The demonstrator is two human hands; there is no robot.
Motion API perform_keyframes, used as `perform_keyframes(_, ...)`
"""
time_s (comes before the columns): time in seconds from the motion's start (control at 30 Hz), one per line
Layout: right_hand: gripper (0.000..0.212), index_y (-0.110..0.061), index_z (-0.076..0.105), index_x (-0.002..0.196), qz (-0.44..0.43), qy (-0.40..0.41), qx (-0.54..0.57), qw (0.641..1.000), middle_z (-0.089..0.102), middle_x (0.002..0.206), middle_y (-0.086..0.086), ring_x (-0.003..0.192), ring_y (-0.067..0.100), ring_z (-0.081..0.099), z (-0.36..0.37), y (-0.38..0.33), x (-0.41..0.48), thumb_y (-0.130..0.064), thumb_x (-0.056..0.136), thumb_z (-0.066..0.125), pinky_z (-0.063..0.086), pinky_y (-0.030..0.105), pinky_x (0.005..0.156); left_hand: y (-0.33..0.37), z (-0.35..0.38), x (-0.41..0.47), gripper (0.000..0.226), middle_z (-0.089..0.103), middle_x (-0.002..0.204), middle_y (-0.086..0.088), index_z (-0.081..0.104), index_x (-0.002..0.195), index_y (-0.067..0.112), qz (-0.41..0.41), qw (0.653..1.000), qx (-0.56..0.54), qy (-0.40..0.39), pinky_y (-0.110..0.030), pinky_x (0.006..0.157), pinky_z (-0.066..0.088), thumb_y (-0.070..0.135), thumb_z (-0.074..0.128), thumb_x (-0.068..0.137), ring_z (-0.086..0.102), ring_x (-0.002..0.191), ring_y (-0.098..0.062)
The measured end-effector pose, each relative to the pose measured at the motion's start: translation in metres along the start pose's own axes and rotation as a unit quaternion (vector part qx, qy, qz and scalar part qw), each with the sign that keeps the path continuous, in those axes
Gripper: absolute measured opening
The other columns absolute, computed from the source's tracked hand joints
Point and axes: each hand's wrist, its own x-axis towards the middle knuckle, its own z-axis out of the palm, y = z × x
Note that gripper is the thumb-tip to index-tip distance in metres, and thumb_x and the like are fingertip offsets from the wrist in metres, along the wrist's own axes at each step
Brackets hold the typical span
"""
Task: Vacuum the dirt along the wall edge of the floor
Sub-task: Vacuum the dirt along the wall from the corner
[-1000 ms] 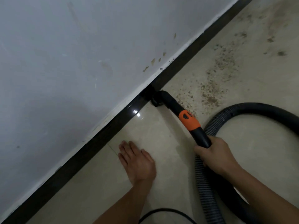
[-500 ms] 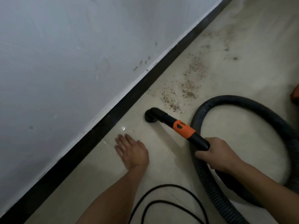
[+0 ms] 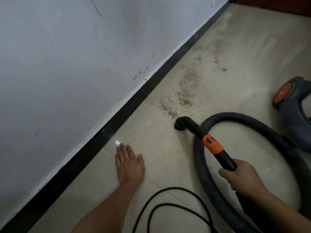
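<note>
Brown dirt [image 3: 182,96] speckles floor nr wall, just beyond vac nozzle [image 3: 180,123].

Gripping the vacuum wand [image 3: 217,151] with the right hand [image 3: 242,178], nozzle [image 3: 180,123] touching the dirt [image 3: 182,96]; pressing the left hand [image 3: 130,164] flat on the floor [image 3: 168,157].

Wall [image 3: 67,64] pale grey-white w/ brown flecks, upper left. Skirting [image 3: 117,113] black. Floor [image 3: 244,56] beige, glossy; dirt [image 3: 185,91] brown specks, centre. Nozzle [image 3: 181,123] black, collar [image 3: 212,143] orange. Hose [image 3: 200,165] dark grey, ribbed. Cord [image 3: 168,189] black. Vacuum [image 3: 294,105] grey, orange disc.
</note>
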Motion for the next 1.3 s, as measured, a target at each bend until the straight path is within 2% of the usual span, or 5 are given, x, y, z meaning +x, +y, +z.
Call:
perform_keyframes(0.33, 0.016, -0.004, 0.056, 0.069, 0.02, -0.035, 0.16, 0.986, 0.055, 0.045, 0.006, 0.039, 0.023, 0.052, 0.017, -0.028, 0.043, -0.011, 0.076, 0.069, 0.046, 0.032, 0.044, 0.0, 0.007, -0.001, 0.068, 0.01, 0.161, -0.021, 0.017, 0.153, -0.001, 0.001, 1.0, 0.002, 0.014, -0.041, 0.122, 0.004, 0.041, 0.029, 0.1, 0.007, 0.15, -0.032)
perform_keyframes(0.73, 0.018, -0.006, 0.058, 0.066, -0.021, -0.084, 0.131, 0.988, 0.057, 0.042, 0.006, 0.034, 0.017, 0.052, 0.031, -0.053, 0.076, -0.014, 0.078, 0.069, 0.04, 0.024, 0.036, 0.0, 0.008, -0.002, 0.067, 0.015, 0.16, -0.019, 0.022, 0.152, 0.0, 0.001, 1.0, 0.008, 0.022, -0.041, 0.122, 0.008, 0.042, 0.026, 0.1, 0.01, 0.15, -0.031)
perform_keyframes(0.9, 0.019, -0.005, 0.059, 0.065, 0.012, -0.014, 0.164, 0.986, 0.056, 0.041, 0.004, 0.033, 0.017, 0.052, 0.028, -0.073, 0.106, -0.015, 0.078, 0.069, 0.042, 0.025, 0.037, 0.002, 0.007, 0.0, 0.07, 0.019, 0.16, -0.02, 0.027, 0.15, 0.0, -0.005, 1.0, 0.004, 0.023, -0.042, 0.122, 0.012, 0.044, 0.022, 0.096, 0.014, 0.149, -0.032)
perform_keyframes(1.03, 0.016, -0.005, 0.058, 0.066, -0.009, -0.085, 0.174, 0.981, 0.057, 0.048, 0.011, 0.038, 0.022, 0.05, 0.029, -0.089, 0.117, -0.013, 0.075, 0.068, 0.043, 0.028, 0.041, 0.002, 0.006, -0.001, 0.071, 0.017, 0.16, -0.019, 0.027, 0.151, 0.001, -0.002, 1.0, 0.004, 0.018, -0.041, 0.122, 0.01, 0.044, 0.021, 0.095, 0.012, 0.149, -0.031)
perform_keyframes(1.3, 0.02, -0.005, 0.056, 0.063, -0.036, -0.113, 0.146, 0.982, 0.054, 0.043, 0.01, 0.034, 0.021, 0.049, 0.036, -0.099, 0.123, -0.013, 0.076, 0.068, 0.042, 0.026, 0.038, 0.001, 0.007, -0.001, 0.071, 0.018, 0.16, -0.018, 0.026, 0.151, 0.002, -0.005, 1.0, 0.0, 0.023, -0.04, 0.121, 0.008, 0.045, 0.016, 0.095, 0.013, 0.149, -0.03)
